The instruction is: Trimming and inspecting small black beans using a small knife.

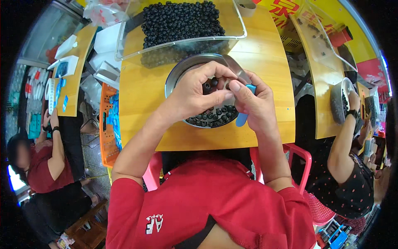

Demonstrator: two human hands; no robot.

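Two dark beads (207,87) rest within the curled fingers of my left hand (193,89), above the bowl (175,74); my right hand (259,101) grips a blue handle (241,120). Judged light, hard and prone to roll, the beads call for a hold on opposite sides, between thumb and forefinger.

on the yellow wooden table (269,62) rests a round silver metal bowl (176,72), a clear rectangular plastic bin (236,38) at its eleven o'clock.
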